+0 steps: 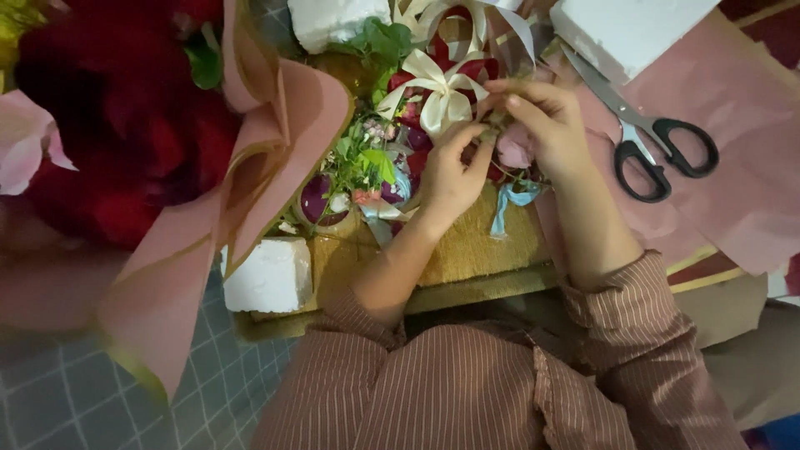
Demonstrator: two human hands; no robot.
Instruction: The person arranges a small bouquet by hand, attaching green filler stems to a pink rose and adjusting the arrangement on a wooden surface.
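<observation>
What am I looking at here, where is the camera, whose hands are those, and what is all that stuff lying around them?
This is a single picture from a camera worn on a person's head, looking down at their own two bare hands; the striped brown sleeves at the bottom are theirs. No machine is involved. The left hand and right hand meet over a small flower arrangement, fingertips pinching something small beside a cream ribbon bow; what exactly is in their grip is too hidden to tell. Around them lie green sprigs, a light blue ribbon and a white foam block. Black-handled scissors rest on pink wrapping paper to the right. On the left, blurred and close, is a red bouquet wrapped in pink paper.
</observation>
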